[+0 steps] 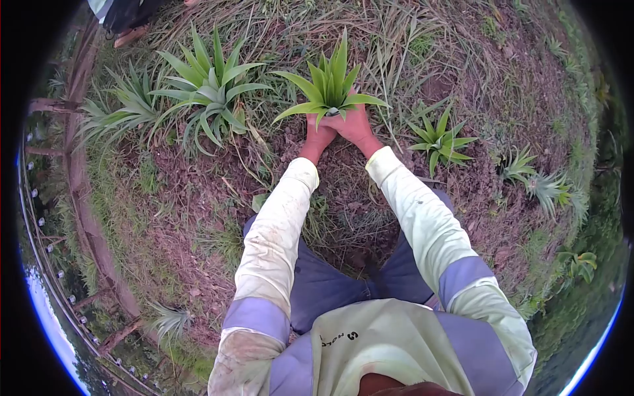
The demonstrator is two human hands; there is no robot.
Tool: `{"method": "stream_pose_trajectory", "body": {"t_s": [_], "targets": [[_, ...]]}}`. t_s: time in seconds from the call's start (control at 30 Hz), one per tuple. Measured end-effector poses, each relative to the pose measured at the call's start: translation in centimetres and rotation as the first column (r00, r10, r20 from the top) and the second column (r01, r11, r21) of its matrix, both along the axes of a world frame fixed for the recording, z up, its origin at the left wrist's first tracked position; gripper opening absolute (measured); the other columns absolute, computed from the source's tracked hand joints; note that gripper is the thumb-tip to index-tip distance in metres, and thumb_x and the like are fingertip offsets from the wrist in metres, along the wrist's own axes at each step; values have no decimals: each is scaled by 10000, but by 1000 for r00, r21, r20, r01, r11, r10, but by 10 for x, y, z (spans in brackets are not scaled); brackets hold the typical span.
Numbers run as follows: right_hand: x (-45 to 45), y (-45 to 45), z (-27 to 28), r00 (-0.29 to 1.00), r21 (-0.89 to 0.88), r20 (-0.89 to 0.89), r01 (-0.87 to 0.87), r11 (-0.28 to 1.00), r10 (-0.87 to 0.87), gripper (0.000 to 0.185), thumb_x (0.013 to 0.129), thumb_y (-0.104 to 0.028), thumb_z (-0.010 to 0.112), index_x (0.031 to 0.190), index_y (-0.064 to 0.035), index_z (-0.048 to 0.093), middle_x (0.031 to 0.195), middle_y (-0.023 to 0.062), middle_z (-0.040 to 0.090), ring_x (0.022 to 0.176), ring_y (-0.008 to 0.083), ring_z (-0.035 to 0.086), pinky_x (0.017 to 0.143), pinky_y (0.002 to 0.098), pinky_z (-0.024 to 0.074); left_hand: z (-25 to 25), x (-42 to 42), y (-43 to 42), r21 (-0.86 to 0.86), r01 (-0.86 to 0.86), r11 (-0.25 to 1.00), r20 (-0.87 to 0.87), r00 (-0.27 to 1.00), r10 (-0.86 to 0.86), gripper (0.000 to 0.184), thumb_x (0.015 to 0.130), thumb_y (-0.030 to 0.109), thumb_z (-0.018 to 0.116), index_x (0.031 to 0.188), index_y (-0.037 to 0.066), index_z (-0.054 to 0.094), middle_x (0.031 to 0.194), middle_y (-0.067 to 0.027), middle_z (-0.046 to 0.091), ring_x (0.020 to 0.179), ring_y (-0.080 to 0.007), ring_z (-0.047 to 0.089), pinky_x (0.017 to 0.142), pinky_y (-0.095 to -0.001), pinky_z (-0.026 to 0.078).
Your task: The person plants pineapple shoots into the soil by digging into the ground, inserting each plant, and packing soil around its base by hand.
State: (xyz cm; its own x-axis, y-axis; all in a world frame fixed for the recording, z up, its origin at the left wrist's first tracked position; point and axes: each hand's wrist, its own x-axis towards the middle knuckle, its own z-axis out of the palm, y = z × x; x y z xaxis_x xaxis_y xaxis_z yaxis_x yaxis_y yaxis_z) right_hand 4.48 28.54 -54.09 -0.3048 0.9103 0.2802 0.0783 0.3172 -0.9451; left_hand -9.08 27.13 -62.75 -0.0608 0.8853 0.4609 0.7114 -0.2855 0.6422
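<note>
A bright green pineapple plant (pixel 332 82) stands upright in front of me, its pointed leaves spread outward. My left hand (pixel 318 136) is closed about its base from the left side. From the right, my right hand (pixel 357 124) wraps round the same base, and the two hands meet below the leaves. Leaves and hands hide the bottom of the plant, so I cannot tell whether it touches the soil. To the right grows a smaller pineapple plant (pixel 440 140), and to the left a larger, grey-green pineapple plant (pixel 211 89).
Dry grass (pixel 396 46) and loose brown soil (pixel 191 191) surround the hands. More spiky plants (pixel 545 188) grow at the far right. A wooden rail (pixel 86 204) runs along the left side. Part of another person (pixel 132 16) shows at the upper left.
</note>
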Motion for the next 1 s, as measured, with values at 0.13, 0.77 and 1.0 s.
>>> {"method": "stream_pose_trajectory", "body": {"t_s": [0.13, 0.77, 1.0], "targets": [[-23, -7, -2, 952, 16, 106, 288, 957, -288, 631, 700, -237, 939, 1210, -22, 637, 1157, 186, 722, 1062, 352, 690, 931, 440, 537, 15, 3, -7, -3, 6, 1000, 91, 996, -6, 289, 810, 218, 844, 1021, 59, 729, 994, -137, 770, 948, -331, 734, 824, -442, 562], [-17, 3, -29, 963, 107, 68, 253, 961, -261, 551, 733, -234, 907, 1201, -63, 673, 1063, 145, 773, 977, 380, 725, 870, 466, 561, 100, -34, -152, -263, -123, 957, -217, 974, 66, 1067, 748, 383, 910, 1602, 49, 365, 1608, -245, 413, 1470, -432, 414, 1230, -513, 364], [-15, -2, -27, 955, 147, 88, 269, 952, -283, 545, 743, -232, 904, 1205, -62, 668, 1062, 142, 774, 986, 378, 723, 888, 464, 555, 75, -17, -161, -273, -239, 932, -365, 922, 130, 987, 786, 293, 886, 1575, -5, 372, 1619, -268, 352, 1426, -464, 405, 1202, -539, 374]]}}
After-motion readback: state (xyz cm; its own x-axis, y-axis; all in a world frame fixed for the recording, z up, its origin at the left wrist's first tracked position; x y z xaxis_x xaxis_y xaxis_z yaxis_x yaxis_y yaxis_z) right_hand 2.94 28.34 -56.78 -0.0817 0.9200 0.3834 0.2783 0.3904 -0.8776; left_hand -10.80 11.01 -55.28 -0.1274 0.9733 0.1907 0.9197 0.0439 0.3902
